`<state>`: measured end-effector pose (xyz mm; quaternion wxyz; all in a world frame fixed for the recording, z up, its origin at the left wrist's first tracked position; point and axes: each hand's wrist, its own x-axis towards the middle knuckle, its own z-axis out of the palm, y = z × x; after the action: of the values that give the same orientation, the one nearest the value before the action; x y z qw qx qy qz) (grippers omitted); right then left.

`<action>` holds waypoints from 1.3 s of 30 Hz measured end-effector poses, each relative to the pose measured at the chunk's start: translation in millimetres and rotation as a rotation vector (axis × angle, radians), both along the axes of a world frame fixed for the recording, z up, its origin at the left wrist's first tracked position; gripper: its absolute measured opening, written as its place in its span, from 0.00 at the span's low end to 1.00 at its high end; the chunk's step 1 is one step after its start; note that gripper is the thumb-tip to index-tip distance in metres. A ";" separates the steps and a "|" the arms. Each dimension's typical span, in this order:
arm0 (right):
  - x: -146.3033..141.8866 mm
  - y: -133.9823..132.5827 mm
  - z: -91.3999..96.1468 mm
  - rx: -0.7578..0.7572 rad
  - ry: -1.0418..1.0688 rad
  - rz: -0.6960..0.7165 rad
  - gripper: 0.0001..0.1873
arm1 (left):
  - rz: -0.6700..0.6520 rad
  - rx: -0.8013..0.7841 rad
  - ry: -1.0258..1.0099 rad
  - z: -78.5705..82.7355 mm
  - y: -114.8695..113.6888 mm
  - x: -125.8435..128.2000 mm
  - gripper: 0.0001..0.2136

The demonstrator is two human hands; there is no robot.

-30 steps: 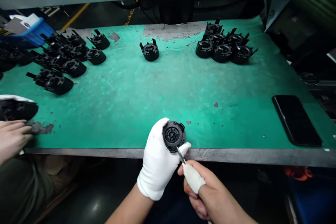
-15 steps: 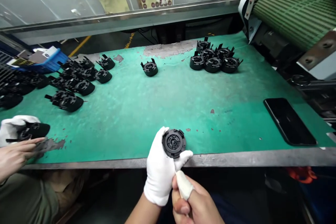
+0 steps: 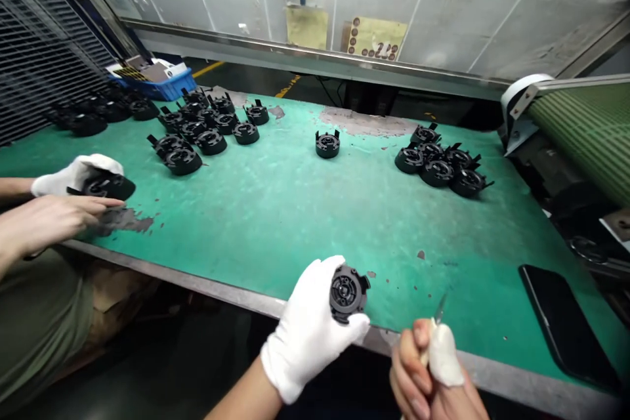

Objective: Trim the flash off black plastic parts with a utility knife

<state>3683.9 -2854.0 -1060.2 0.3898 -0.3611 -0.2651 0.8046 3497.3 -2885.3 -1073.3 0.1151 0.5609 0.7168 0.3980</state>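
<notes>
In a white glove, my left hand [image 3: 315, 328] grips a round black plastic part [image 3: 348, 293] by its rim, just above the table's front edge. The part's ribbed face, with a small hub in the middle, is turned toward me. My right hand [image 3: 428, 367] is bare except for a white cover on the thumb. It is closed around a slim knife [image 3: 440, 310] whose narrow blade points up and away. The blade is apart from the black part, to its right. The knife's handle is mostly hidden by my fingers.
One similar black part [image 3: 327, 144] stands mid-table, with groups of parts at left [image 3: 197, 131] and right [image 3: 438, 164]. A phone [image 3: 566, 321] lies at right, near a green conveyor [image 3: 585, 111]. At left, a co-worker's hands [image 3: 63, 203] hold another part. A blue bin [image 3: 167, 85] stands behind.
My right hand has moved the knife away from the black part, out to the right. My left hand still holds the part, now turned slightly. The view has swung and tilted.
</notes>
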 end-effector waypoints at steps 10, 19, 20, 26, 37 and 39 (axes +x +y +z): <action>13.4 99.8 4.0 1.173 -1.015 0.668 0.19 | -0.010 0.063 -0.209 7.0 -4.9 -42.9 0.46; -21.1 137.7 23.1 1.538 -1.244 0.966 0.21 | 0.185 0.072 -0.133 -15.1 23.6 -9.7 0.42; -22.0 141.3 24.1 1.559 -1.254 0.978 0.22 | 0.185 0.084 -0.113 -15.1 23.9 -10.8 0.41; -20.3 148.3 25.6 1.602 -1.172 1.032 0.21 | 0.190 0.077 -0.058 -15.2 24.7 -11.4 0.40; -20.6 160.9 22.1 1.653 -1.176 0.998 0.22 | 0.202 0.102 0.015 -13.6 27.5 -12.2 0.36; -18.9 160.3 23.3 1.659 -1.132 1.020 0.21 | 0.204 0.109 0.023 -13.5 27.5 -12.3 0.36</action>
<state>3665.0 -2693.7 -1036.8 -0.0415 -0.1530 -0.9734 0.1653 3485.1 -2857.8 -1086.8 0.0351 0.4949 0.7488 0.4396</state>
